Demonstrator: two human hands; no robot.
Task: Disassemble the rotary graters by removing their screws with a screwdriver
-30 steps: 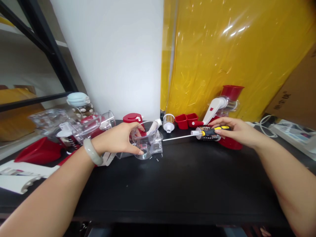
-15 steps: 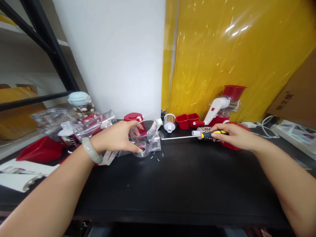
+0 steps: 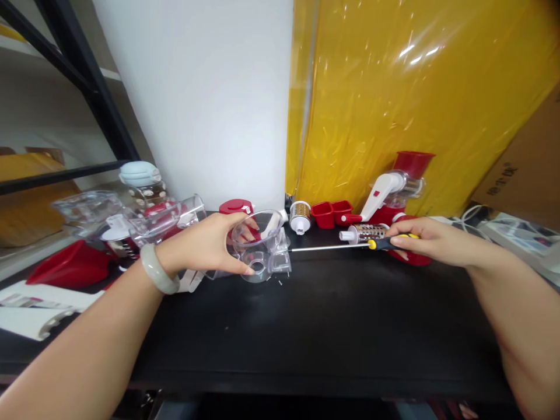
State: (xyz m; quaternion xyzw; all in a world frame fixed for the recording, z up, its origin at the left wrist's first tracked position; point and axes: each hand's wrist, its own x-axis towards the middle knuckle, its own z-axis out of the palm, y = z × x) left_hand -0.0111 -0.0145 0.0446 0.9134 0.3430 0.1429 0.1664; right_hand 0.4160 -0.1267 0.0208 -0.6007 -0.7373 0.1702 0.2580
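Observation:
My left hand, with a pale bangle on its wrist, is closed round a clear plastic housing that rests on the black table. Fingers and thumb pinch its round opening. My right hand grips the yellow and black handle of a long screwdriver. The thin steel shaft points left, and its tip sits at the right side of the clear housing. A few small screws lie on the table just below the housing.
A metal grater drum lies behind the screwdriver. A red and white rotary grater, two red cups and another drum stand at the back. Clear and red parts pile up at the left. Cables lie far right.
My right hand has drawn the screwdriver to the right, so more of the shaft shows. The left hand has tilted the clear housing slightly and kept hold of it.

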